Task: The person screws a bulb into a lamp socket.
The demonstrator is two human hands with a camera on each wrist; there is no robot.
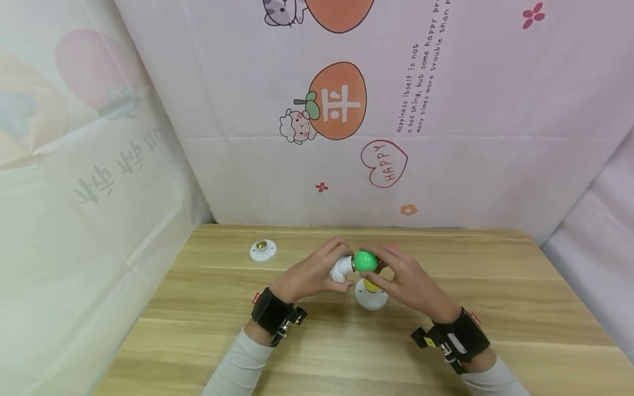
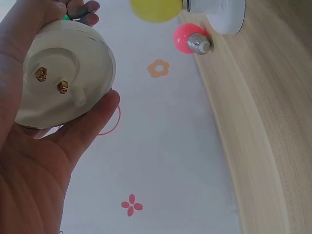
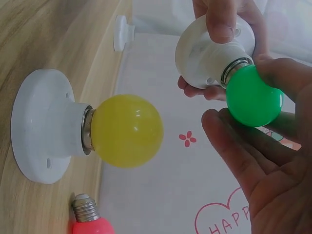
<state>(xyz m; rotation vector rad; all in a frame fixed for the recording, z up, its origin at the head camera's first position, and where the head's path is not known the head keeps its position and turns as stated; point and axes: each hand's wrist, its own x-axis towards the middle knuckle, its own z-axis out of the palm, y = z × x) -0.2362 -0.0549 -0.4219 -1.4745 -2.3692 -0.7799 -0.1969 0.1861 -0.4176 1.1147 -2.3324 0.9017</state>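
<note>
Evidently both arms reach in over the desk's (image 1: 223, 324) near edge, slanting toward one another, and the hands meet in the air above its middle, a little nearer the far edge. The left hand (image 1: 314, 272) is curved round a white lamp holder (image 1: 340, 269), gripping its base between thumb and fingers. The right hand (image 1: 411, 275) pinches a green bulb (image 1: 366, 261) between thumb and fingers, at the rounded glass. The bulb's metal cap points left into the holder's mouth (a strip of metal shows there), so the two share one long axis, running roughly along the far edge. The holder's underside, with brass screws (image 2: 63, 87), faces away from the bulb. Just beneath, a yellow bulb (image 3: 127, 130) stands upright in a white base (image 1: 371, 300); a pink bulb (image 2: 184, 38) lies toward the far edge, and a bulbless socket (image 1: 263, 251) sits near the far left corner.
</note>
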